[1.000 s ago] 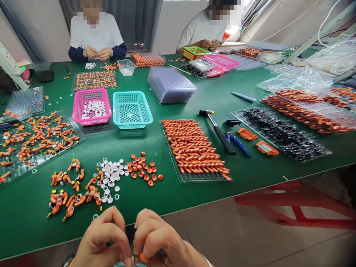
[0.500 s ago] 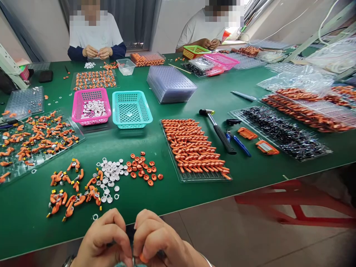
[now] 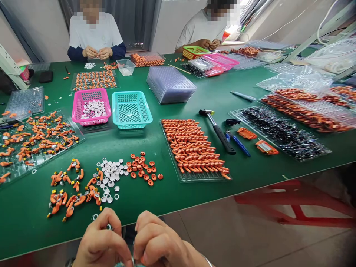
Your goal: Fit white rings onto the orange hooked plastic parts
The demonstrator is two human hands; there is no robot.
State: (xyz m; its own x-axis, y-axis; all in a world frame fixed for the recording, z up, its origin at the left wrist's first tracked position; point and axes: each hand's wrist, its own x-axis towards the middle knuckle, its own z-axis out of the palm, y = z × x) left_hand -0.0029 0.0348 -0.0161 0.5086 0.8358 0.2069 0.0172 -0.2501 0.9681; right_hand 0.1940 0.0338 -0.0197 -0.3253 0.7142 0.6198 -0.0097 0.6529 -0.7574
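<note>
The left fingers [image 3: 107,237] have been shifted slightly away from the right fingers [image 3: 151,237], in which a small orange plastic-looking piece [image 3: 143,259] is pinched; what the left hold cannot be told. If the pinch slackened, it could be dropped short of the smooth green counter [image 3: 172,196] beyond the fingers.

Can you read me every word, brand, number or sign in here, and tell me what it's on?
No text can be read with certainty.
White shirt of the person across the table, left of the picture: a small chest print, too small and blurred to read.
Hammer, pink basket and turquoise basket: no lettering I can make out.
</note>
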